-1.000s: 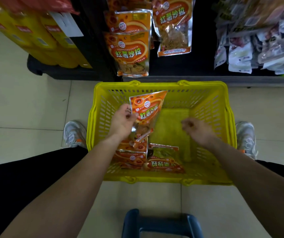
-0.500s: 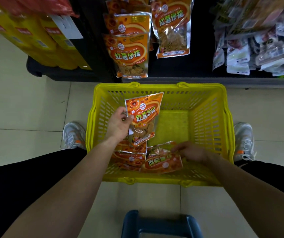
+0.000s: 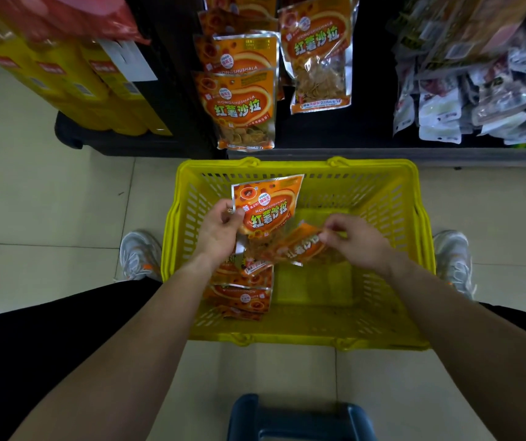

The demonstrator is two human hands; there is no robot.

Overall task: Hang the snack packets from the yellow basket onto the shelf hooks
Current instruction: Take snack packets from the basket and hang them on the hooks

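Pinching upright snack packet (image 3: 266,211) at its left edge with left fingers (image 3: 236,215); nipping second packet (image 3: 300,248) (tilted) with right fingers (image 3: 330,233), above yellow basket (image 3: 414,192).

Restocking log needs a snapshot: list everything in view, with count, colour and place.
yellow basket: one, yellow, on the floor between the shoes
upright packet: one, orange, in the left grip
tilted packet: one, orange, in the right grip
stacked packets: several, orange, basket floor, near-left
hung packets: at least four, orange, on the shelf ahead
yellow packs: several, yellow, upper-left shelf
pale pouches: many, white and grey, upper-right shelf
blue object: one, dark blue, bottom edge
shoes: two, pale grey, flanking the basket
left grip: one hand, pinches the upright packet
right grip: one hand, pinches the tilted packet
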